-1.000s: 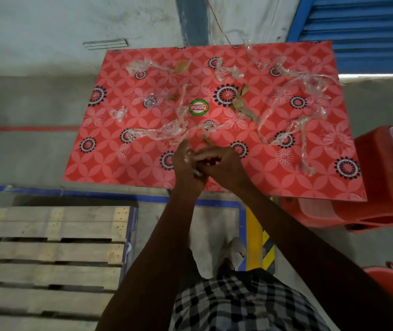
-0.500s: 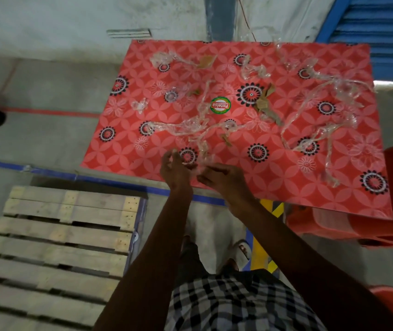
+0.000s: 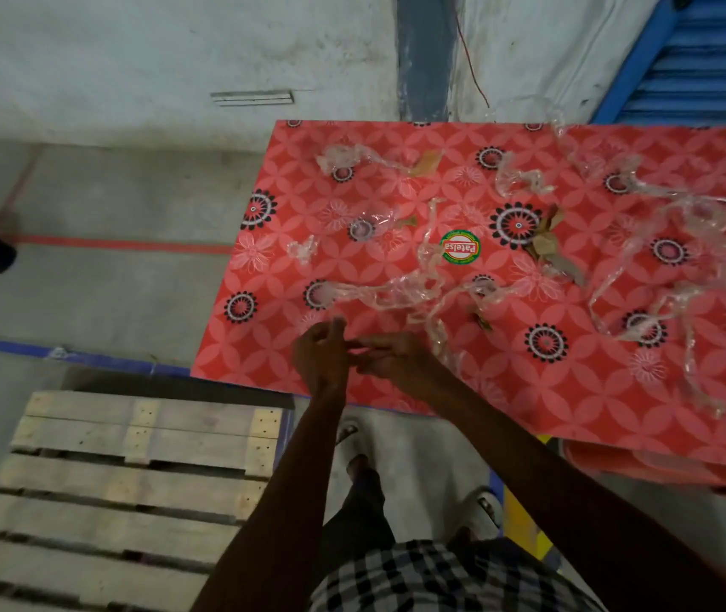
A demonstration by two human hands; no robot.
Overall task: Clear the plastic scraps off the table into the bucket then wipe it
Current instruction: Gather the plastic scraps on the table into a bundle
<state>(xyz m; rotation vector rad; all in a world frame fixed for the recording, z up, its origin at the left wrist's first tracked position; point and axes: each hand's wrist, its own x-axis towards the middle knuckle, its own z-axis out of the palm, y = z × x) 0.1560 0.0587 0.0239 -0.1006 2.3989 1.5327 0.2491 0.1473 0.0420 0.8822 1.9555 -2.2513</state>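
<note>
Many clear, crinkled plastic scraps [image 3: 401, 293] lie strewn across the red flower-patterned table top [image 3: 264, 342]; no bucket is in view. Head view: left hand [image 3: 319, 360] and right hand [image 3: 396, 360] meet at the near edge, fingertips touching; whether they pinch film cannot be told. Risk: the light strips could snag, trail, or slip onto the concrete floor [image 3: 109, 293] beside the wooden pallet [image 3: 131, 479].

A wooden pallet [image 3: 131, 488] lies on the concrete floor [image 3: 100, 280]
</note>
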